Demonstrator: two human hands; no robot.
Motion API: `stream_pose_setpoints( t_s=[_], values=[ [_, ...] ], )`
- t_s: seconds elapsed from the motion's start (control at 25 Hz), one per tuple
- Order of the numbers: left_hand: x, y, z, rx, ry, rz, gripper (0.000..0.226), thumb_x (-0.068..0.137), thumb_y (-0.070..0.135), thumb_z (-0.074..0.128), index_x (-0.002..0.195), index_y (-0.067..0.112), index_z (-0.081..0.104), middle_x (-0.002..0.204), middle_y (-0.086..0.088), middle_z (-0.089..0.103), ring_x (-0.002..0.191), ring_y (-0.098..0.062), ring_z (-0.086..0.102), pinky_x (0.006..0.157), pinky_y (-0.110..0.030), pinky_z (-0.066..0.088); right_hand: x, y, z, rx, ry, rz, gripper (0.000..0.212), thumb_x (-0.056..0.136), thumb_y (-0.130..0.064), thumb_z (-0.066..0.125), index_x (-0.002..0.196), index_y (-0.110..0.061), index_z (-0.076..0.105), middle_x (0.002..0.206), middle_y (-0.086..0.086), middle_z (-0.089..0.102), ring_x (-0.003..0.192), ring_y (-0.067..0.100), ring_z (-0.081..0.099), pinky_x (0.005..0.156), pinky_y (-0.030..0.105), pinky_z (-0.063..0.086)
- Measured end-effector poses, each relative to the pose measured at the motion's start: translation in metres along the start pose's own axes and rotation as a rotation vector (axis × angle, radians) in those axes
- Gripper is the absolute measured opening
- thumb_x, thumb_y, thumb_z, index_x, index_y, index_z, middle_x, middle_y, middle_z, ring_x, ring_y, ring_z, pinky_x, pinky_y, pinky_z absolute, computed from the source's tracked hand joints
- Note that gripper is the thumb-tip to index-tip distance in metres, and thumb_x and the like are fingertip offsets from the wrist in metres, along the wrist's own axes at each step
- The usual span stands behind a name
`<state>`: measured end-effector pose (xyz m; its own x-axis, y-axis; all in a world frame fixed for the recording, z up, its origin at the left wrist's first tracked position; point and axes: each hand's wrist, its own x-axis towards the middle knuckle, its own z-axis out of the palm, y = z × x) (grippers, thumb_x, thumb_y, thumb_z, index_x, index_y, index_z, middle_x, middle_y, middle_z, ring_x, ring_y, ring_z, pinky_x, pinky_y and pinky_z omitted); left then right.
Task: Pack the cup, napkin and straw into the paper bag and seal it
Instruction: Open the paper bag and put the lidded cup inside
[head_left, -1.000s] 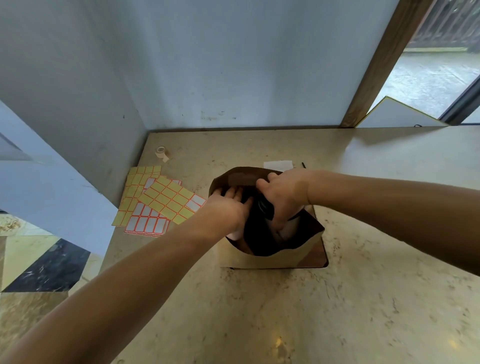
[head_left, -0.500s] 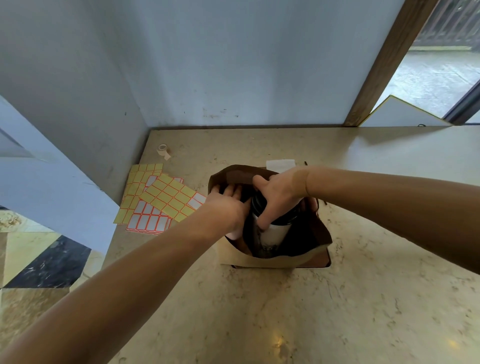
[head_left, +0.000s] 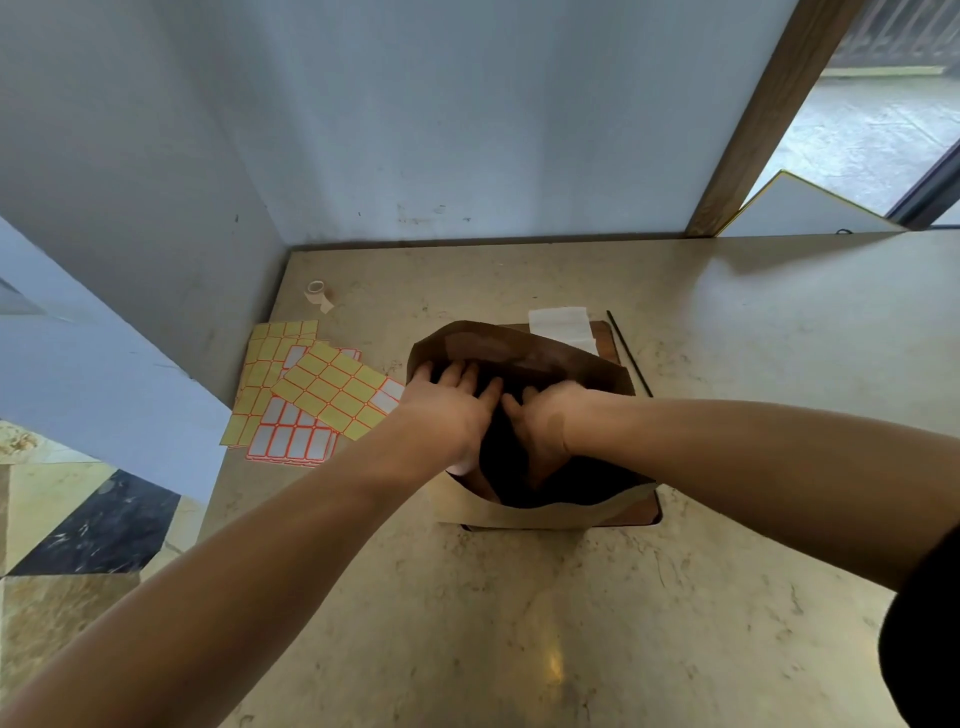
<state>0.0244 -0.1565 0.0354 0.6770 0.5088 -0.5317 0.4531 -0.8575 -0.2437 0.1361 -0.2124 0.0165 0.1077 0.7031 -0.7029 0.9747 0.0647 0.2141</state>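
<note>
Both hands in the open bag

Labels (head_left: 317, 400) lie left. Left hand (head_left: 447, 410), fingers spread, presses the bag (head_left: 545, 512) mouth; right hand (head_left: 543, 431) reaches inside, grip hidden. Cup unseen. Napkin (head_left: 560, 321) and straw (head_left: 628, 353) lie behind, outside.

Both bare forearms reached forward and met near the centre of view. The left arm ran in from seven o'clock toward one o'clock, its wrist straight. The left hand (head_left: 451, 410) lay palm down with fingers spread and extended toward twelve o'clock. The right arm came in from four o'clock toward ten o'clock, a dark sleeve edge showing at the upper arm. The right hand (head_left: 543, 423) bent downward at the wrist, fingers pointing toward six o'clock and partly hidden in shadow. The two hands sat just beside each other.
</note>
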Motion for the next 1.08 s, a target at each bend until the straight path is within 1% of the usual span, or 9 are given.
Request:
stream_pose_setpoints(
  t_s=[0.12, 0.24, 0.48, 0.64, 0.76, 0.8, 0.88, 0.96, 1.08],
  values=[
    [0.001, 0.001, -0.003, -0.038, 0.028, 0.016, 0.126, 0.072, 0.064, 0.072, 0.15, 0.029, -0.02, 0.163, -0.01, -0.004, 0.149, -0.028, -0.006, 0.119, -0.052, 0.004, 0.005, -0.006, 0.013, -0.201, 0.102, -0.126, 0.086, 0.086, -0.063, 0.048, 0.15, -0.014, 0.016, 0.147, 0.017, 0.033, 0.123, 0.032, 0.045, 0.09, 0.041, 0.045],
    [0.001, 0.002, -0.004, -0.074, 0.027, 0.044, 0.134, 0.063, 0.077, 0.069, 0.146, 0.035, -0.027, 0.163, -0.011, -0.006, 0.148, -0.029, -0.008, 0.118, -0.054, 0.002, 0.014, -0.015, 0.023, -0.25, 0.173, -0.23, 0.064, 0.091, -0.054, 0.044, 0.145, -0.02, 0.031, 0.149, 0.012, 0.035, 0.134, 0.034, 0.035, 0.101, 0.048, 0.038],
    [0.001, -0.004, 0.002, -0.133, 0.069, 0.057, 0.137, 0.056, 0.08, 0.068, 0.144, 0.04, -0.029, 0.163, -0.011, -0.005, 0.149, -0.029, -0.007, 0.118, -0.053, 0.001, 0.045, -0.023, 0.023, -0.088, 0.342, -0.234, 0.095, 0.079, -0.057, 0.058, 0.152, -0.02, 0.01, 0.159, 0.016, 0.011, 0.145, 0.039, 0.002, 0.107, 0.069, 0.003],
    [0.004, -0.005, 0.008, -0.13, 0.097, 0.048, 0.134, 0.061, 0.077, 0.07, 0.144, 0.04, -0.028, 0.163, -0.011, -0.002, 0.149, -0.03, -0.005, 0.119, -0.053, 0.0, 0.057, -0.026, 0.026, -0.036, 0.425, -0.2, 0.106, 0.074, -0.056, 0.063, 0.152, -0.02, 0.001, 0.159, 0.019, 0.004, 0.145, 0.04, -0.005, 0.103, 0.07, -0.006],
    [0.006, -0.007, 0.01, -0.131, 0.101, 0.057, 0.134, 0.06, 0.078, 0.069, 0.144, 0.04, -0.028, 0.163, -0.011, -0.003, 0.149, -0.031, -0.005, 0.118, -0.053, 0.001, 0.063, -0.033, 0.026, 0.006, 0.411, -0.145, 0.115, 0.069, -0.058, 0.068, 0.151, -0.021, -0.003, 0.158, 0.019, -0.001, 0.144, 0.039, -0.007, 0.096, 0.061, -0.018],
    [0.007, -0.006, 0.01, -0.13, 0.103, 0.059, 0.134, 0.059, 0.079, 0.068, 0.144, 0.04, -0.027, 0.163, -0.011, -0.003, 0.149, -0.031, -0.005, 0.118, -0.053, 0.001, 0.062, -0.034, 0.026, 0.002, 0.386, -0.116, 0.115, 0.07, -0.057, 0.068, 0.151, -0.018, -0.003, 0.157, 0.02, -0.001, 0.144, 0.039, -0.006, 0.1, 0.062, -0.015],
    [0.006, -0.006, 0.01, -0.121, 0.108, 0.058, 0.135, 0.057, 0.08, 0.068, 0.145, 0.04, -0.027, 0.163, -0.011, -0.003, 0.149, -0.031, -0.005, 0.118, -0.054, 0.001, 0.055, -0.03, 0.025, 0.113, 0.351, -0.096, 0.1, 0.077, -0.048, 0.066, 0.15, -0.007, 0.011, 0.154, 0.026, 0.01, 0.144, 0.038, 0.01, 0.113, 0.056, 0.01],
    [0.005, -0.006, 0.009, -0.117, 0.109, 0.065, 0.137, 0.054, 0.083, 0.067, 0.145, 0.04, -0.026, 0.163, -0.011, -0.003, 0.149, -0.031, -0.005, 0.118, -0.053, 0.002, 0.043, -0.019, 0.023, 0.233, 0.353, -0.178, 0.074, 0.084, -0.043, 0.06, 0.144, -0.009, 0.034, 0.149, 0.023, 0.033, 0.136, 0.037, 0.032, 0.107, 0.048, 0.031],
    [0.002, -0.01, 0.009, -0.132, 0.103, 0.084, 0.139, 0.051, 0.085, 0.066, 0.146, 0.039, -0.025, 0.163, -0.01, -0.005, 0.149, -0.03, -0.006, 0.119, -0.052, 0.0, 0.02, 0.001, 0.022, 0.152, 0.302, -0.242, 0.09, 0.074, -0.066, 0.059, 0.146, -0.024, 0.026, 0.148, 0.008, 0.039, 0.129, 0.032, 0.042, 0.097, 0.045, 0.042]
  ],
)
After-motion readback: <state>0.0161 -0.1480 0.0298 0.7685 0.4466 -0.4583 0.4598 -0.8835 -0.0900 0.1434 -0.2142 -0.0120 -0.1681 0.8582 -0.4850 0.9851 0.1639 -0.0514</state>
